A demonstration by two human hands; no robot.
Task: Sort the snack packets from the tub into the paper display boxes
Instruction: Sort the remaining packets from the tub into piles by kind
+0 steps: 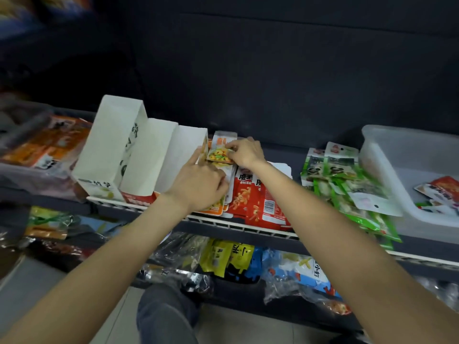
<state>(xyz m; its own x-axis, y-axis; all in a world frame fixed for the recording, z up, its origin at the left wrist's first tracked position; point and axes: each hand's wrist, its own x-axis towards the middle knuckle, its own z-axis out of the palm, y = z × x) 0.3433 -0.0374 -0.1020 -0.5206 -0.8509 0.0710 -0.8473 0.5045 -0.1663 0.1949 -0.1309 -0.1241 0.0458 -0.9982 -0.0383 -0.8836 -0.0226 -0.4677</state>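
Note:
Three white paper display boxes (146,155) stand side by side on the shelf. My right hand (244,151) pinches an orange snack packet (219,153) upright at the open side of the rightmost box (185,150). My left hand (198,180) lies just below it, index finger stretched along that box's edge, the other fingers curled over a stack of orange packets (218,207). Red packets (258,202) lie beside the stack. Green panda packets (347,184) are heaped further right. The translucent tub (397,175) at the far right holds a few red packets (442,191).
A white wire rail (236,223) runs along the shelf's front edge. Another tub with orange packets (44,150) sits at the left. The lower shelf holds yellow (228,259), blue (298,269) and clear bags. My knee (166,314) is below, over a tiled floor.

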